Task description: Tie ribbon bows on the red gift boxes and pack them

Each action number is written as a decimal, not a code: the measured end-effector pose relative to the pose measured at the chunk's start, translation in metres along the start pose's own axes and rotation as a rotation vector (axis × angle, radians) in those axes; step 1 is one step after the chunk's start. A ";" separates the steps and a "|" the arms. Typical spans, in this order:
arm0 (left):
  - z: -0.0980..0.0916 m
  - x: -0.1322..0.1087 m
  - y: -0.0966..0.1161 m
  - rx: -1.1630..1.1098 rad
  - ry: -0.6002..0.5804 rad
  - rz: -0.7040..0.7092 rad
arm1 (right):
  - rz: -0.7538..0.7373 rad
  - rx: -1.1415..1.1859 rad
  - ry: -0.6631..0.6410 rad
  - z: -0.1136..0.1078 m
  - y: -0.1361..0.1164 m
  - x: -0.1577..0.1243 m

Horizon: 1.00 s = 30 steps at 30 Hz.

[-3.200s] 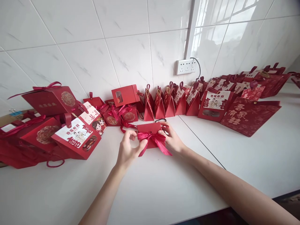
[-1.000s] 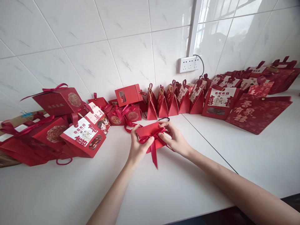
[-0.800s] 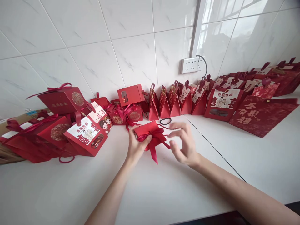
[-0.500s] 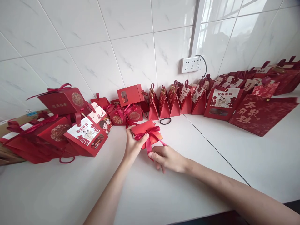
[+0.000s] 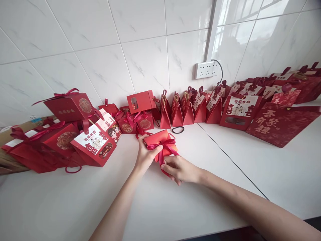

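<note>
Gleaming like satin, a ribbon bow [image 5: 168, 145] crosses a smooth red card box [image 5: 158, 137] midway along the white tabletop [image 5: 200, 207], with the grip of the left hand [image 5: 146, 154] closed around the box's left side, the right hand [image 5: 179, 169] pinching a ribbon tail [image 5: 161, 160], and flat surface stretching to the front edge.

On the tiled wall [image 5: 142, 67] we identified a white socket panel [image 5: 206, 70] and a dark cable [image 5: 221, 70]. On the bench [image 5: 276, 174] we noted a black loop [image 5: 183, 130] before a row of triangular red boxes [image 5: 188, 116]. At far left we located a blue clip [image 5: 36, 119].
</note>
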<state>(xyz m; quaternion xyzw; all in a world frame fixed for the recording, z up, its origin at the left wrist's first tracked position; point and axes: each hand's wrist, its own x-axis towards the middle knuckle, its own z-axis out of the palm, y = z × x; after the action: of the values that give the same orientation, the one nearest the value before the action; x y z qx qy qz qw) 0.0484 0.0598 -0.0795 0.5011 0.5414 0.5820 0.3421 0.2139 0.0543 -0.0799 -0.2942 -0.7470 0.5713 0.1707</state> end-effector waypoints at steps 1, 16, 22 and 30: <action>0.000 0.000 0.000 -0.005 -0.005 -0.003 | -0.004 -0.004 -0.005 -0.001 0.000 0.000; -0.002 0.000 0.001 -0.035 -0.060 -0.017 | -0.002 0.025 -0.118 -0.009 0.004 -0.001; -0.003 0.001 0.000 -0.033 -0.062 -0.015 | -0.002 0.019 -0.112 -0.014 0.002 -0.003; -0.007 0.001 0.005 -0.064 -0.153 -0.082 | -0.301 -0.019 0.619 -0.042 -0.004 -0.010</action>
<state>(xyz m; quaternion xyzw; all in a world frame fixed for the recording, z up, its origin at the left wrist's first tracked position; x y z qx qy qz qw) 0.0422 0.0579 -0.0739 0.5101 0.5151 0.5445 0.4218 0.2455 0.0789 -0.0637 -0.3416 -0.6999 0.4164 0.4691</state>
